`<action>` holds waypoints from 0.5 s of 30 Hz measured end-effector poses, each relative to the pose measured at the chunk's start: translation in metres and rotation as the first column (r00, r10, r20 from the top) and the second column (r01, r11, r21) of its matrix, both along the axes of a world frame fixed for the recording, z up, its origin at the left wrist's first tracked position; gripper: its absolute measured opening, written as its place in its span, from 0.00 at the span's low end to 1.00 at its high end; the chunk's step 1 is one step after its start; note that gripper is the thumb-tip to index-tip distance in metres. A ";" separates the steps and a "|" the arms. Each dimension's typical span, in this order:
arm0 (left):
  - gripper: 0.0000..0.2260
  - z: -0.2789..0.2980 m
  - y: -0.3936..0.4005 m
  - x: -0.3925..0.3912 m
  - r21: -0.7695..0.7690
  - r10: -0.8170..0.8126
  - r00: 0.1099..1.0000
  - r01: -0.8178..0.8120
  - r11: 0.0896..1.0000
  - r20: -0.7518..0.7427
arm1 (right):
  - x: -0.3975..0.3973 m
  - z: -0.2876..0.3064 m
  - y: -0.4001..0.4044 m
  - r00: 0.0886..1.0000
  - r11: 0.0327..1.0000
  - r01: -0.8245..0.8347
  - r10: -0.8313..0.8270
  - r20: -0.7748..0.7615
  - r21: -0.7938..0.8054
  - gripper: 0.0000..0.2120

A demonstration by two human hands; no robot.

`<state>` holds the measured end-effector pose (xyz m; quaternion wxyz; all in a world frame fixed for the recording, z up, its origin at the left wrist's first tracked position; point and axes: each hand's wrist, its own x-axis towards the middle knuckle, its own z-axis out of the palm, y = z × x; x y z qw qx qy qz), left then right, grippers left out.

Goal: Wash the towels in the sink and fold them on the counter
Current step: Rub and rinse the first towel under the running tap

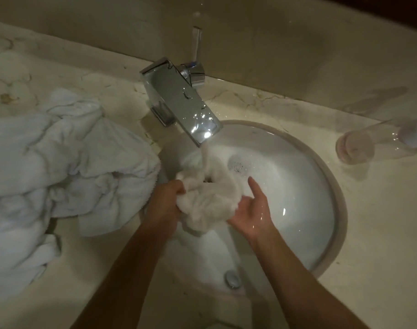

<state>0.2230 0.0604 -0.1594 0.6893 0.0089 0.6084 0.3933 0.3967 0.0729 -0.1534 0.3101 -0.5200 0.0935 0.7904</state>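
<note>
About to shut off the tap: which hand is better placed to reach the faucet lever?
Right, probably. The right hand is open, only touching the towel. The left hand grips that towel. The faucet lever stands behind the sink.

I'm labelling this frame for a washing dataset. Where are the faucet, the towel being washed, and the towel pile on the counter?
faucet [179, 100]: head view, top of the chrome spout.
wet towel [210, 205]: head view, bunched middle, between the hands.
towel pile [60, 162]: head view, centre of the crumpled heap.
</note>
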 end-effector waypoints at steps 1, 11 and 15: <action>0.25 0.002 -0.005 -0.004 0.006 0.105 0.982 -0.107 0.994 0.158 | 0.004 -0.004 -0.009 0.992 0.994 0.092 -0.096 -0.083 -0.052 0.33; 0.24 -0.012 0.025 -0.001 0.055 -0.084 0.988 0.078 0.995 0.126 | -0.013 0.047 0.021 0.853 0.841 -0.443 0.287 0.436 0.311 0.18; 0.19 -0.005 0.055 0.030 0.067 -0.171 0.942 0.198 0.978 -0.289 | -0.053 0.033 0.049 0.508 0.650 -0.728 0.294 0.809 0.221 0.24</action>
